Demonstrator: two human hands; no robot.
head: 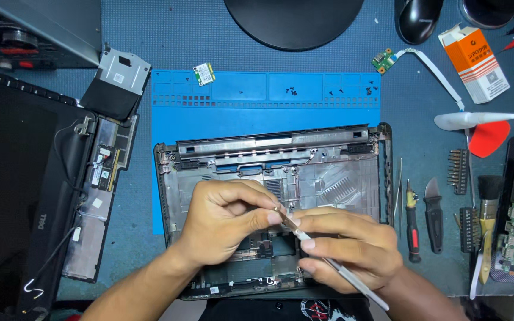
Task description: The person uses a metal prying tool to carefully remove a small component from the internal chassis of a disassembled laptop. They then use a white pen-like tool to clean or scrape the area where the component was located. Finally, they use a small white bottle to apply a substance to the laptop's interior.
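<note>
Risk, judged: the metal tweezers [328,261] are held low over the open laptop base [328,178]. A slip of the tip could scratch the plastic shell or drop whatever tiny part sits at the tip into the chassis, where it would be hard to find. Loose screws on the blue mat [221,119] at 12 o'clock could scatter if the mat is knocked.

Right hand [346,249]: fingers curled, pinching the tweezers mid-shaft, handle trailing toward 5 o'clock.

Left hand [224,217]: thumb and forefinger pressed together at the tweezer tip, other fingers folded. Cannot tell if a part is held there; too small.

Both hands hover over the base centre, which lies on the surface.
</note>
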